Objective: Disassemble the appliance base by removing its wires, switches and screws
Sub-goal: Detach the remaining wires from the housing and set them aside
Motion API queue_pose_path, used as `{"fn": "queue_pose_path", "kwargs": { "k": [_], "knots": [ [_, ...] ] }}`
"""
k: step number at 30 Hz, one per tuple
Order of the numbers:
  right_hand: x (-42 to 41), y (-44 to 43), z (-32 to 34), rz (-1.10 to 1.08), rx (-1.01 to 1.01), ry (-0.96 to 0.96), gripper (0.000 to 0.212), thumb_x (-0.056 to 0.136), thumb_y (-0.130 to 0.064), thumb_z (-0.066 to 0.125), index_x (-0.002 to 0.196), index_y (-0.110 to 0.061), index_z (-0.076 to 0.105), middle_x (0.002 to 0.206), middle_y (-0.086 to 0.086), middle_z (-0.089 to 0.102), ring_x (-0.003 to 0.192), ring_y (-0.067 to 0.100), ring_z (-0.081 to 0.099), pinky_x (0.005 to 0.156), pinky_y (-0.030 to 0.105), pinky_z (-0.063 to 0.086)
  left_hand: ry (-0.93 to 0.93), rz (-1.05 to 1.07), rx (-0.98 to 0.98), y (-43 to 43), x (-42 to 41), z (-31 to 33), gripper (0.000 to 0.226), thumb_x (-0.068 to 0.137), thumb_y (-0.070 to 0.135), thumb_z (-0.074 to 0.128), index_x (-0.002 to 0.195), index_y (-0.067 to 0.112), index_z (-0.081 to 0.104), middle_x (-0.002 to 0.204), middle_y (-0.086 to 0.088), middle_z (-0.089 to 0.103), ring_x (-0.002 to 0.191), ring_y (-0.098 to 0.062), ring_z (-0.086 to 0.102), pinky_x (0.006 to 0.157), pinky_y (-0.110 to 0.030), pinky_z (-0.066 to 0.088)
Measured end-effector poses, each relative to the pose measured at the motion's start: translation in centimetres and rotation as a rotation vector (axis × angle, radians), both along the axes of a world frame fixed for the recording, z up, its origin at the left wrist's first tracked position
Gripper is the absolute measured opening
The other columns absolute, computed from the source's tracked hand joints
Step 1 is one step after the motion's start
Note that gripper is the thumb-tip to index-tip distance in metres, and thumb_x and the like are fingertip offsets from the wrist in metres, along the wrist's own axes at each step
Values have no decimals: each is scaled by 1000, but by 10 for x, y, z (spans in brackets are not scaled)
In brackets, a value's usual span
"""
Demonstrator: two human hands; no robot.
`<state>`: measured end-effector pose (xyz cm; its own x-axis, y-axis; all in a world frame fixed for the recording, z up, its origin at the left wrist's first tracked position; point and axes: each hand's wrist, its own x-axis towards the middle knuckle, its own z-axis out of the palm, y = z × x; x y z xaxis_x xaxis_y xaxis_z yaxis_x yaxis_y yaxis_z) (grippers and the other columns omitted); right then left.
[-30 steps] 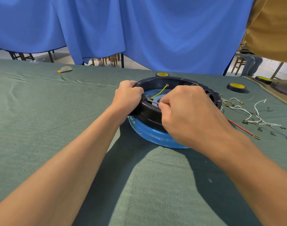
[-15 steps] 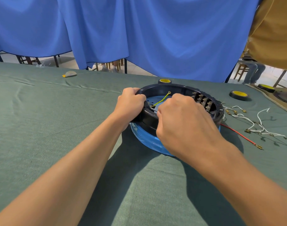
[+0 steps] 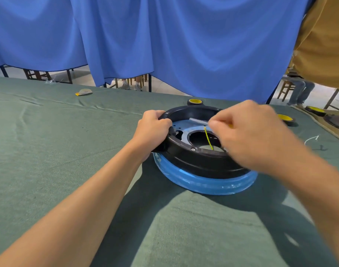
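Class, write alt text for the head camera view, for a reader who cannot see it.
A person's left hand grips the rim of a black appliance base on a green tablecloth, while the right hand pinches a yellow-green wire rising from inside it. Blue curtains hang behind.

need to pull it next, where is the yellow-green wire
Head view, right of centre: the yellow-green wire hangs from the right hand's fingertips down into the black appliance base, over its round opening.
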<state>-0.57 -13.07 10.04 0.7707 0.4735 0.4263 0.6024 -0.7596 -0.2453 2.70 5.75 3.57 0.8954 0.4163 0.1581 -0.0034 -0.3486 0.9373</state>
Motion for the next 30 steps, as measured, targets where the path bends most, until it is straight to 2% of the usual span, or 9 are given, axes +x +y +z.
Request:
{"fn": "queue_pose_path", "kwargs": {
  "k": [3, 5, 7, 11, 14, 16, 20, 27, 30],
  "knots": [
    [19, -21, 13, 17, 133, 59, 40, 98, -34, 48, 86, -1, 67, 64, 19, 56, 64, 33, 49, 57, 36, 36, 2, -11, -15, 2, 0, 0, 24, 87, 5, 48, 92, 14, 70, 72, -7, 63, 69, -24, 59, 67, -35, 48],
    [36, -30, 13, -6, 195, 117, 42, 100, -37, 44, 93, -1, 64, 52, 4, 49, 52, 19, 42, 51, 33, 29, -4, -11, -12, 4, 0, 0, 25, 87, 6, 49, 91, 16, 71, 72, -7, 64, 70, -23, 59, 68, -34, 48],
    [51, -35, 12, -19, 243, 206, 32, 101, -38, 42, 96, -11, 58, 60, -5, 53, 52, 10, 43, 54, 31, 32, -9, -17, -14, 4, 0, 0, 26, 86, 5, 49, 90, 16, 72, 74, -7, 65, 70, -23, 60, 69, -34, 48],
    [76, -27, 6, -15, 45, 262, 16, 95, -39, 54, 89, -24, 50, 82, -2, 57, 66, 13, 50, 56, 31, 34, -18, -18, -9, 4, 0, 0, 26, 87, 5, 50, 91, 17, 72, 71, -4, 65, 64, -18, 59, 65, -30, 48],
    [89, -9, -3, -40, -36, 272, 18, 83, -30, 72, 80, -17, 62, 78, 1, 62, 62, 15, 52, 51, 25, 36, -18, -14, -2, 3, -1, 0, 28, 88, 4, 49, 91, 20, 72, 64, 0, 61, 52, -11, 55, 53, -23, 45],
    [96, 4, -12, -62, -63, 289, 22, 79, -25, 77, 79, -7, 66, 74, 8, 63, 63, 22, 50, 55, 27, 41, -13, -17, -7, 2, -2, 2, 28, 89, 4, 49, 91, 20, 72, 63, 1, 60, 51, -10, 54, 52, -23, 45],
    [108, 24, -29, -101, -97, 225, 17, 80, -20, 74, 80, -6, 65, 79, 10, 60, 68, 29, 55, 61, 38, 50, -8, -14, -16, 1, -4, 3, 27, 90, 4, 49, 92, 19, 72, 63, 1, 60, 60, -17, 55, 61, -29, 46],
    [117, 36, -39, -113, -168, 158, 4, 87, -14, 66, 85, -13, 64, 79, 6, 57, 65, 24, 54, 55, 34, 47, 2, -4, -9, 1, -3, 3, 27, 91, 5, 49, 98, 18, 71, 66, 0, 61, 68, -19, 59, 64, -30, 48],
    [116, 36, -37, -97, -147, 177, 4, 88, -14, 65, 89, -11, 67, 84, 9, 63, 78, 28, 62, 68, 43, 57, 4, -10, 8, 2, -3, 2, 26, 90, 5, 49, 95, 19, 71, 67, -1, 62, 70, -22, 60, 68, -35, 50]
  ]
}}
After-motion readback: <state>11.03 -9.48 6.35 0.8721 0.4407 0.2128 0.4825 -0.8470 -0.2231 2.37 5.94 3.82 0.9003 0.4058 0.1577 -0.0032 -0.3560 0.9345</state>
